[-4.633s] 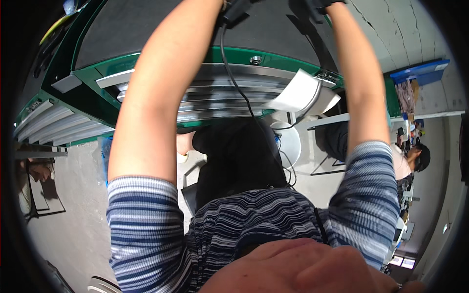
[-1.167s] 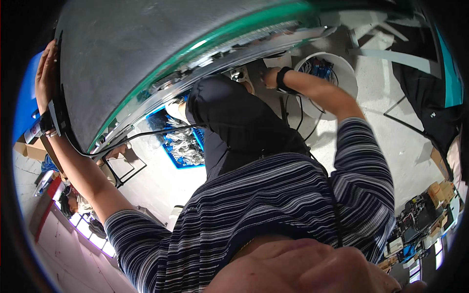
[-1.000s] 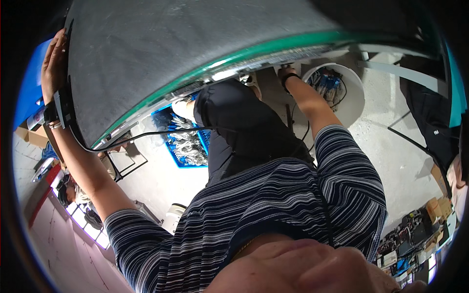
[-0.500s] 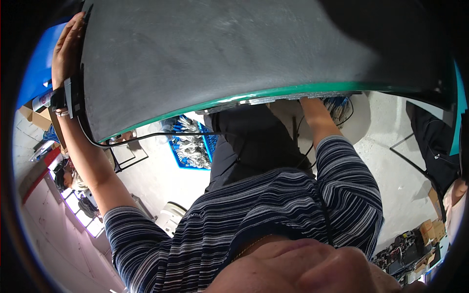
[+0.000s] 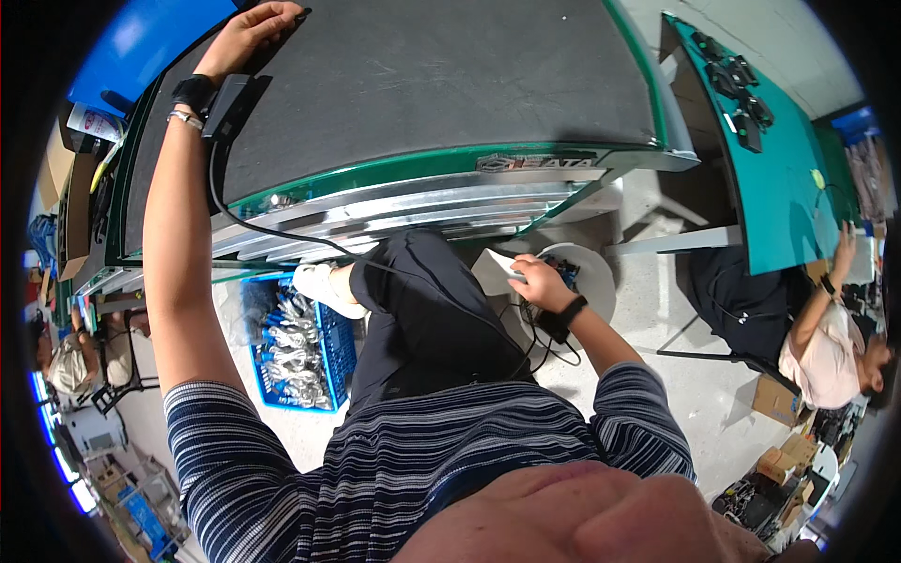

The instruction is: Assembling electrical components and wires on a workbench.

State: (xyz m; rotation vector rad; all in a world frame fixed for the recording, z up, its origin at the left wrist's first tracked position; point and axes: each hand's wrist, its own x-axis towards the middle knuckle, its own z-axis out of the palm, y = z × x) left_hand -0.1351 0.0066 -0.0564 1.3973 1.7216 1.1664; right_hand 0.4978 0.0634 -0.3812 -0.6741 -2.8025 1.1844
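At the far left of a green tool cabinet's dark top [image 5: 422, 84], my left hand [image 5: 249, 38] is closed in a pinch. A small black piece [image 5: 302, 16], too small to name, pokes out at its fingertips. On that wrist sits a black box-shaped device [image 5: 230, 108] with a black cable running from it across my lap. My right hand [image 5: 542, 283] is down beside my knee, its fingers closed on a white sheet of paper [image 5: 496, 270]. Under that hand stands a round white tub [image 5: 601, 291] with dark cables inside, partly hidden by the hand.
A blue crate [image 5: 345, 352] of bundled silver-and-blue cables stands on the floor left of my legs. Silver drawers [image 5: 404, 206] face my knees. At the right, a teal table [image 5: 784, 197] bears several black devices [image 5: 737, 84]; a co-worker [image 5: 826, 347] sits there. A blue bin [image 5: 141, 47] is far left.
My view has shifted, showing more floor and the teal table. The right hand, hidden under the cabinet edge before, now shows with the paper. My left hand has gone from flat fingers to a pinch.
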